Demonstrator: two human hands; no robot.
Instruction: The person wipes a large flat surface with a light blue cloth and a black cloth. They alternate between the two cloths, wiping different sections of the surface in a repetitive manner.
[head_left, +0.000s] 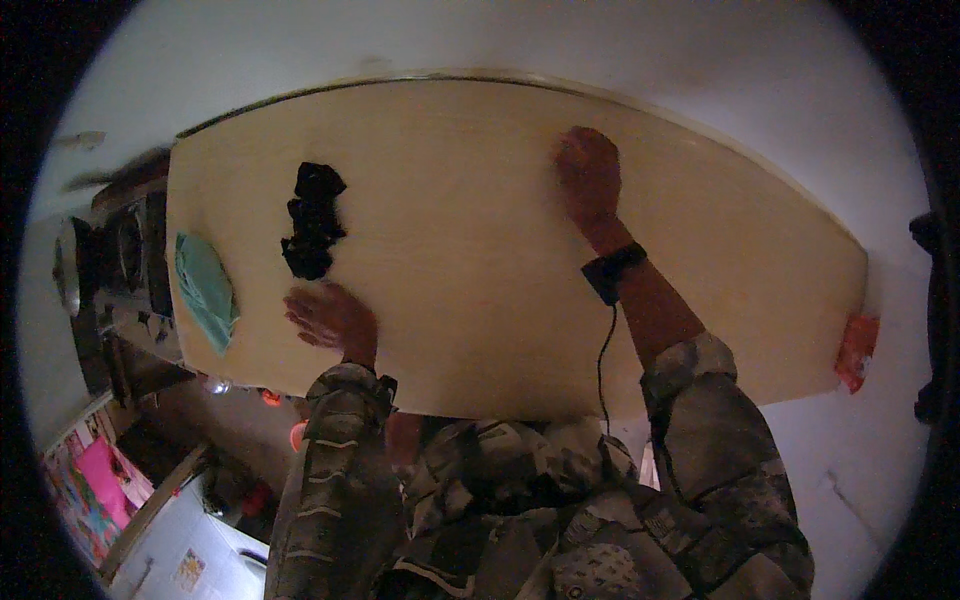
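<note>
Three dark bundles, probably black cloth, form a row on the left of the light wooden table (465, 225): a far bundle (319, 180), a middle bundle (315, 218) and a near bundle (307, 257). Just below the near one is my left hand (334, 319), its fingers stretched to the left and nothing in them. My right hand (590, 172) is over the far right part of the tabletop. Its fingers are curled and blurred, so what may be inside is hidden. A black band with a small box (613, 271) circles my right wrist, and a cable (601, 360) runs down from it.
A folded green cloth (206, 291) lies at the table's left edge. Beyond that edge stands what looks like a gas stove (135, 255). An orange packet (857, 352) is at the right corner. Pale wall (487, 37) borders the far edge.
</note>
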